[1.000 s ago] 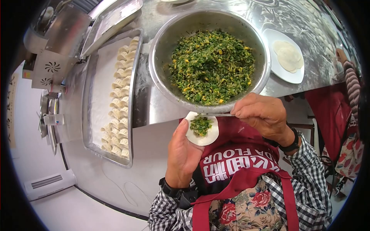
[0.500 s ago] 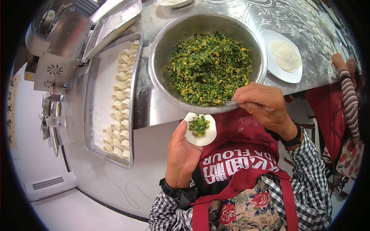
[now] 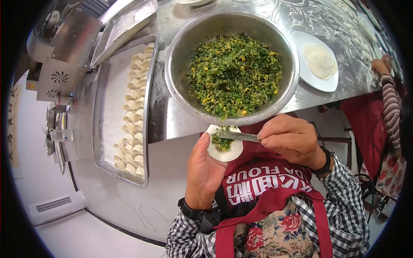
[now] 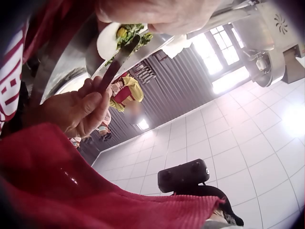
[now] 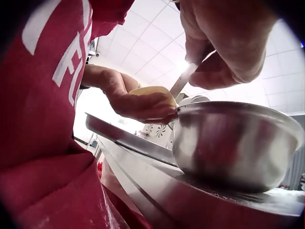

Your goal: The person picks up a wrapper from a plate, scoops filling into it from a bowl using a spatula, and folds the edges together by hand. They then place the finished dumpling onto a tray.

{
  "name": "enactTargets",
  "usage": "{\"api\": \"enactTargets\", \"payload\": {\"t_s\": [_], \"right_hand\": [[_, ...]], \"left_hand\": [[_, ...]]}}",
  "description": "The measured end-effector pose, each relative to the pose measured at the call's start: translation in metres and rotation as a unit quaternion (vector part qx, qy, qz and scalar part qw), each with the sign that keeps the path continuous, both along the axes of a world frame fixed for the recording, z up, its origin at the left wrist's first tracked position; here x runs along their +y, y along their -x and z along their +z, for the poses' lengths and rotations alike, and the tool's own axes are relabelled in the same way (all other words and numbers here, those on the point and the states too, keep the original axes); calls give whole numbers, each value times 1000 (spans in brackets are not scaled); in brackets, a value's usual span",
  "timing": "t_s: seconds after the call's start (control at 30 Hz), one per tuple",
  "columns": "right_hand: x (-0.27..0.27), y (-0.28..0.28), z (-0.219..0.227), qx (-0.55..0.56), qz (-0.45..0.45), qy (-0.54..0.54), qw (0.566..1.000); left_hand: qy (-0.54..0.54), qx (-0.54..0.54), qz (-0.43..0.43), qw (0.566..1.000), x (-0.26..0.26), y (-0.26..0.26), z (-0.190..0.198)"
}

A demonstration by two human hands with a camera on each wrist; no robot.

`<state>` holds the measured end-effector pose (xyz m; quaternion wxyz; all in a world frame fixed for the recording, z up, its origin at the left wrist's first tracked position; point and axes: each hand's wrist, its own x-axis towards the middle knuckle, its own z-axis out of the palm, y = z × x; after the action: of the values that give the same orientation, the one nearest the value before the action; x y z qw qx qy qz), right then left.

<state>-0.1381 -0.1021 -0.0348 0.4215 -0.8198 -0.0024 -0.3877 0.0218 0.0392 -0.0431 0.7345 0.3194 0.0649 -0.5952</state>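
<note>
My left hand [image 3: 204,172] holds a round white dumpling wrapper [image 3: 235,151], thumb at its edge and fingers beneath. A mound of chopped green and yellow filling [image 3: 222,145] lies on it. In my right hand [image 3: 292,138] I grip a flat metal spatula [image 3: 243,136], its blade lying across the filling. The right wrist view shows the left fingers cupped under the wrapper [image 5: 153,90], beside the steel bowl [image 5: 228,148]. Just beyond both hands, that bowl holds a heap of the same filling [image 3: 236,77].
A metal tray [image 3: 100,129] with rows of pleated dumplings [image 3: 135,116] is on the left, another tray [image 3: 124,26] behind it. Right of the bowl, a white plate [image 3: 301,43] bears round wrappers [image 3: 319,60]. Another person's hand [image 3: 380,65] is at the floury table's far right.
The spatula, over the wrapper at first, went up to the bowl's near rim and has come back down onto the filling on the wrapper. The left hand has hardly moved.
</note>
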Motion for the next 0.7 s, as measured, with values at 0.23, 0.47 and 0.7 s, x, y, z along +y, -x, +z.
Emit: {"api": "enactTargets", "payload": {"t_s": [0.23,0.47,0.7], "right_hand": [[-8,-4,-2,26,-93,-66,993],[-6,-3,0,17,-20,-42,999],[-6,7,2,-1,-43,-27,999]], "left_hand": [[-8,-2,1,1000,1,-1,-1],[-4,-14,-13,1000,1,-2,-2],[-6,-16,-14,1000,1,-2,-2]]}}
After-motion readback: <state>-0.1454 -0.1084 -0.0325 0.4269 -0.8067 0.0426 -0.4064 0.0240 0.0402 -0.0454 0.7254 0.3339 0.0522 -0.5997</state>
